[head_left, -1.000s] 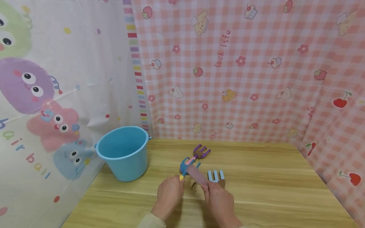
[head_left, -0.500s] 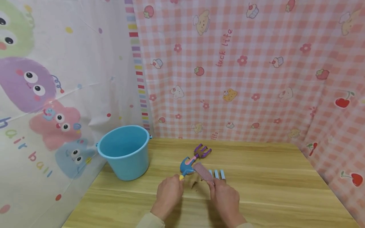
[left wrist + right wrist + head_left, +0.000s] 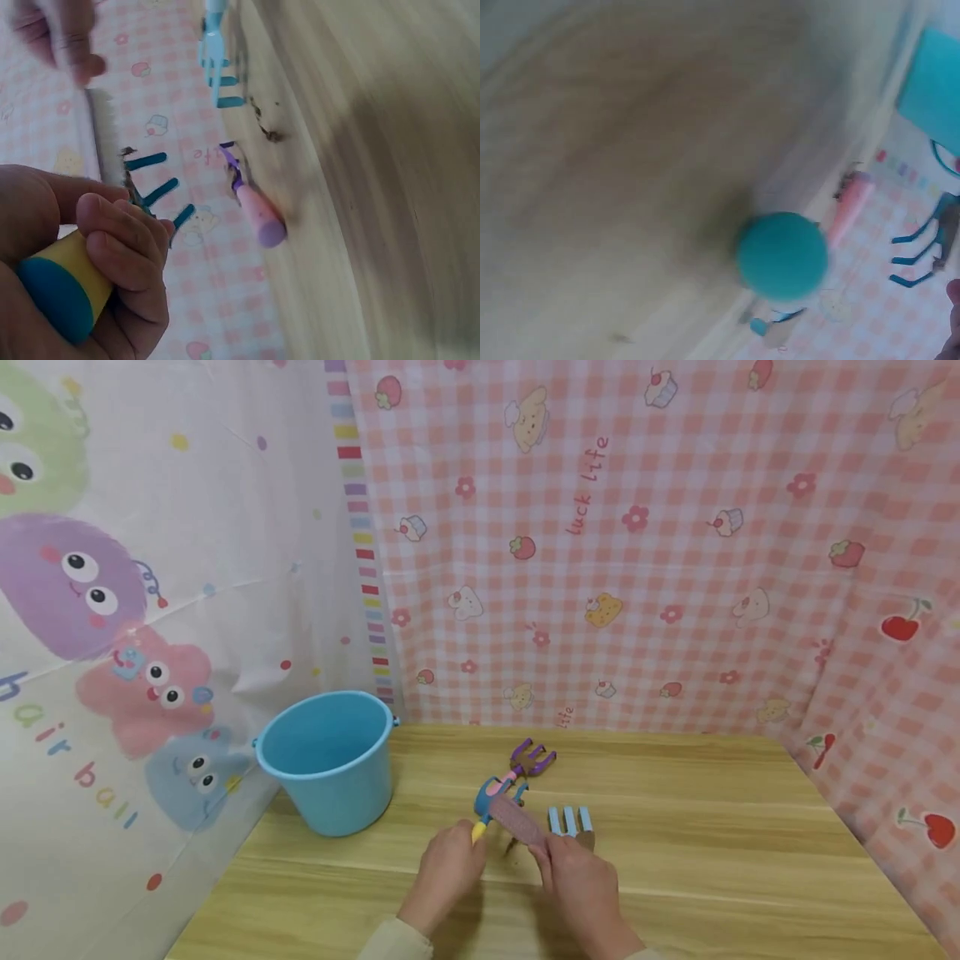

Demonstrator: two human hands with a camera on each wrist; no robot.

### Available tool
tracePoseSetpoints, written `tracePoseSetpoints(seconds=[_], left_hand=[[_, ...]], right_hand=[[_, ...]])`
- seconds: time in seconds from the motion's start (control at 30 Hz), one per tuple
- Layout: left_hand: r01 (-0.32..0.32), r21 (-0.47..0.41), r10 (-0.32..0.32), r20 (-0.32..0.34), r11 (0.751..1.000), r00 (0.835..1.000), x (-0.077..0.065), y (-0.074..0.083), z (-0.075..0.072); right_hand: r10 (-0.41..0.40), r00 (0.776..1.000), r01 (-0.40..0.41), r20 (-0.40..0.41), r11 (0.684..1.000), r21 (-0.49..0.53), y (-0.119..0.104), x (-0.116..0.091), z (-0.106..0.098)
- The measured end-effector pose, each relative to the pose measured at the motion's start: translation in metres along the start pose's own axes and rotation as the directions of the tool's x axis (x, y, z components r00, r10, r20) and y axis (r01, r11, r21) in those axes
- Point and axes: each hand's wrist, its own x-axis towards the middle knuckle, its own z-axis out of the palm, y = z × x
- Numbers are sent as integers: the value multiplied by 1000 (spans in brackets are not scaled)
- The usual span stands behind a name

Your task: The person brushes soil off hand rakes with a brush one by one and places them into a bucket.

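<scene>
My left hand [image 3: 450, 864] grips the yellow handle [image 3: 94, 277] of a small toy hand rake, its blue head [image 3: 486, 795] raised over the table. Dark brown dirt clings around its blue prongs [image 3: 161, 191]. A brush [image 3: 519, 821], pinkish-grey and flat with short bristles, is held in my right hand [image 3: 581, 881] and lies across the rake's head. In the right wrist view only a bit of the right hand [image 3: 954, 319] shows at the edge, and the brush is out of sight.
A purple fork [image 3: 531, 758] with a pink handle lies dirty behind the rake. Near my right hand is a light blue fork [image 3: 570, 821], partly hidden. Dirt crumbs [image 3: 270, 133] are scattered on the wooden table [image 3: 712, 827]. At left stands a blue bucket [image 3: 341, 793].
The brush slid right, off the rake's head, half a second ago and is now back left across it. My left hand and the rake have barely shifted.
</scene>
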Motion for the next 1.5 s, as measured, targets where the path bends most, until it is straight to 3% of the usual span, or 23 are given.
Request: tracePoseSetpoints(seconds=[0.2, 0.47, 0.63, 0.77, 0.93, 1.03, 1.27, 1.5], left_hand=[[8, -73, -7, 8, 997, 1000, 0, 0, 0], [11, -46, -10, 9, 999, 1000, -2, 1, 0], [19, 36, -19, -2, 999, 1000, -2, -1, 2], [16, 159, -13, -22, 987, 1000, -2, -4, 6], [8, 333, 14, -63, 943, 998, -2, -2, 9], [0, 366, 32, -80, 930, 996, -3, -1, 9], [-21, 235, 37, -65, 972, 997, -3, -2, 7], [1, 117, -6, 38, 993, 999, -2, 0, 5]], right_hand=[[32, 999, -34, -36, 998, -45, 1, 0, 2], [91, 996, -91, -23, 996, -10, 8, 1, 5], [132, 991, -132, 5, 991, 5, 16, 4, 3], [151, 988, -151, -4, 988, 14, 16, 7, -1], [79, 996, -77, -52, 997, 30, 7, 7, -3], [38, 997, -36, -67, 999, 33, 2, 4, -1], [99, 992, -96, -79, 995, 41, 7, 2, 6], [164, 985, -166, 47, 985, 55, 13, 5, 4]])
